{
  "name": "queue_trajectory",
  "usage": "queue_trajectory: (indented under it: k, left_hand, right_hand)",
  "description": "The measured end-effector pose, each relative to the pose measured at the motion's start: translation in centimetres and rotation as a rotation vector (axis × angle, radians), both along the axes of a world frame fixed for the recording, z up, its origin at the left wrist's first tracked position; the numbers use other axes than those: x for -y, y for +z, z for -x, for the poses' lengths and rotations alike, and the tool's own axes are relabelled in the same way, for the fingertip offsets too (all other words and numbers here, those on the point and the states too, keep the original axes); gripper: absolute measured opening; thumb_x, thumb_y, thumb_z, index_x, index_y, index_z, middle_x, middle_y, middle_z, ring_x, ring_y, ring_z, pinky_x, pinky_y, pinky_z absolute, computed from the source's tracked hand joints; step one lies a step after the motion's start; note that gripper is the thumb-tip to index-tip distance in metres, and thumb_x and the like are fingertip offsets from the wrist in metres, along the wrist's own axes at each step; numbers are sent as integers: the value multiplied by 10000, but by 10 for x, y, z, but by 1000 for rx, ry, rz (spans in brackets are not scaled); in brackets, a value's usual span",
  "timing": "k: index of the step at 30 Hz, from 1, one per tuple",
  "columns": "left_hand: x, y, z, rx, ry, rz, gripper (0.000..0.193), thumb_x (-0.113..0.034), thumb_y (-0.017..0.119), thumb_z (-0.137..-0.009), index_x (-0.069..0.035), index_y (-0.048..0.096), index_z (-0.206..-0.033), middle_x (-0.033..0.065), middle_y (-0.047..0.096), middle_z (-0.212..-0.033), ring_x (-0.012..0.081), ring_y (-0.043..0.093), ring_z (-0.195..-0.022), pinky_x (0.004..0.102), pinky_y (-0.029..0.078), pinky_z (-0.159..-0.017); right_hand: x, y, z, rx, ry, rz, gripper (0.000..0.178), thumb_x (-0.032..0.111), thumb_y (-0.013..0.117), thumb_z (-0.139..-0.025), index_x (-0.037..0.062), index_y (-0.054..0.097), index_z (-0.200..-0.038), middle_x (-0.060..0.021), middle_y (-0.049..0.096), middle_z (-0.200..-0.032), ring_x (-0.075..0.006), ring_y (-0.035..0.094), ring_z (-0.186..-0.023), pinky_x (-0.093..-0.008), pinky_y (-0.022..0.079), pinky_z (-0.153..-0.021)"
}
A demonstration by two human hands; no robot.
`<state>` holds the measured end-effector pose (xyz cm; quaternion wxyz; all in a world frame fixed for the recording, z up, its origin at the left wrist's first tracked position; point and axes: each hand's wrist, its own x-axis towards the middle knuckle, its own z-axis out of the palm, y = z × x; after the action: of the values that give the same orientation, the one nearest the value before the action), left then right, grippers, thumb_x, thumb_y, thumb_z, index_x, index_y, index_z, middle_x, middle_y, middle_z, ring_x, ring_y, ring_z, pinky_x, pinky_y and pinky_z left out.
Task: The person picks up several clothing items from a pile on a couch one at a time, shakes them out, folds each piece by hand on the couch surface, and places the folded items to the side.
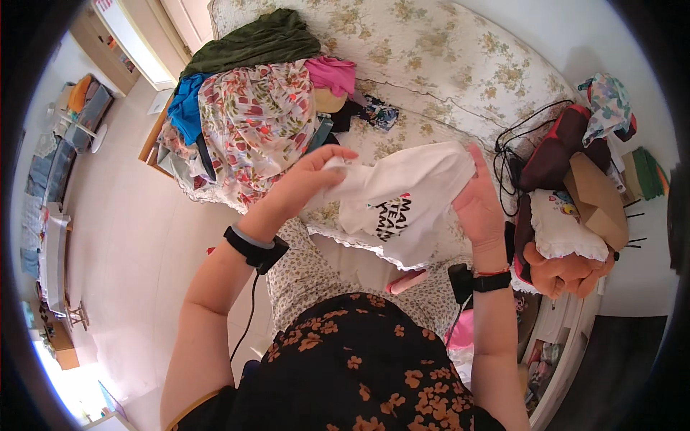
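White printed cloth [413,190] being held over floral quilt [489,50], bunched end being pinched by left hand [315,176]; other edge being touched by right hand [481,205], grip being half-hidden, can't be told tbh.

Your white garment [431,172] bears black lettering and a small red mark. Left of the garment you have a white cloth [259,115] printed in red and green, and farther left a plain blue cloth [185,108]. Beyond the garment, your cover [431,43] is cream with greenish-brown floral sprays. Right of the garment you see an orange-brown plush toy [568,276]. Nearer you than the garment, your top [338,359] is black with orange-brown flowers and your 2 wristbands [248,248] are black.
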<state>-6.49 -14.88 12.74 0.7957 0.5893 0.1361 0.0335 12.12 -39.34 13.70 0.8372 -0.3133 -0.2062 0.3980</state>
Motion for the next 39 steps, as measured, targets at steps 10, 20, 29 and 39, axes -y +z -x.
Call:
queue_trajectory:
  k: [10,20,29,39]
  left_hand:
    - [36,-16,-33,334,39,-900,447,-158,589,-871,-35,445,-1276,114,491,-1233,208,480,-1131,320,386,-942]
    - [47,10,-54,349,130,-510,167,-96,514,-925,-19,540,-1070,47,573,-836,97,518,-781,241,439,-703]
    - [33,92,-49,494,171,-844,192,-70,501,-918,-33,579,-1090,27,590,-822,69,511,-733,228,427,-642]
    - [32,114,-47,500,116,-845,207,-58,479,-926,-58,595,-1096,-9,592,-860,49,504,-764,213,422,-672]
  right_hand:
    - [-8,25,26,90,128,162,669,194,474,-928,56,94,-1462,-144,412,-1369,-249,458,-1224,-382,353,-1033]
    - [-14,13,17,224,172,188,613,293,503,-934,29,216,-1407,-145,481,-1276,-220,482,-1176,-370,367,-1004]
    - [-2,-90,8,1073,317,682,451,165,582,-842,-3,448,-1239,-119,498,-1260,-252,514,-1140,-349,403,-951]
    - [32,-123,-4,1014,-52,911,508,136,669,-773,50,474,-1235,-84,535,-1112,-237,511,-1081,-354,422,-903]
